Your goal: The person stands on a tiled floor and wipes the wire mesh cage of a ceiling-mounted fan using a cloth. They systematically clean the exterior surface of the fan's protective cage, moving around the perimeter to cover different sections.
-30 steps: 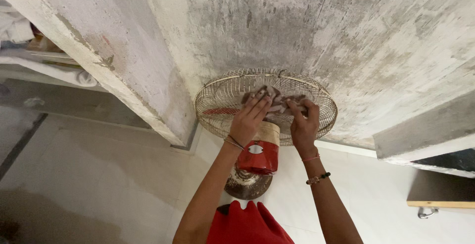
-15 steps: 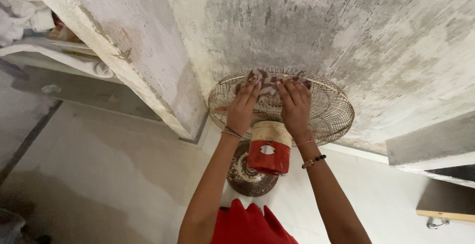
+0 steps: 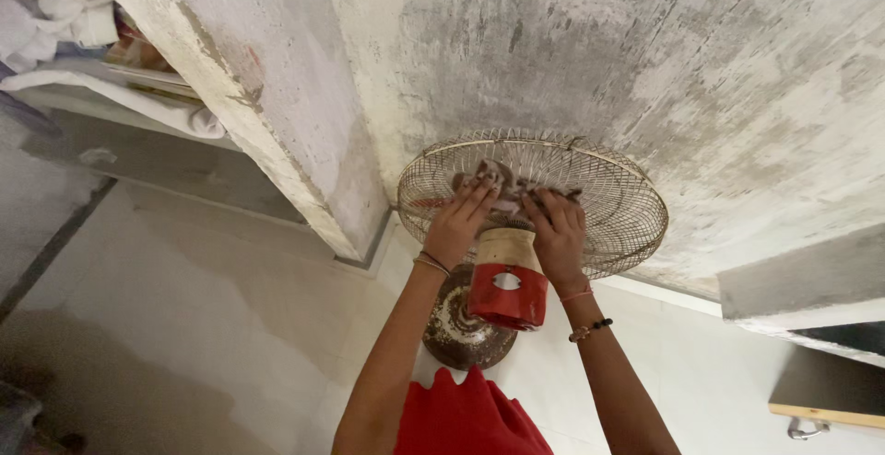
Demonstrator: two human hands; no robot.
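A wall-mounted fan with a round wire cage point(image 3: 608, 188) and a red and cream motor housing point(image 3: 506, 284) hangs near the ceiling on a rusty round base point(image 3: 456, 330). My left hand point(image 3: 458, 220) and my right hand point(image 3: 556, 229) reach up to the rear of the cage, one on each side of the motor. Both press a crumpled brownish cloth point(image 3: 505, 181) against the wires. Bangles and a bead bracelet sit on my wrists.
A stained concrete beam point(image 3: 267, 114) runs down the left of the fan. A shelf with folded white cloths point(image 3: 74, 40) is at upper left. A wooden shelf edge point(image 3: 825, 413) shows at lower right. The ceiling is grey and blotched.
The view has shifted, so the fan sits a bit further right and higher in frame. Both hands stay on the cloth at the cage, with small shifts across the wires.
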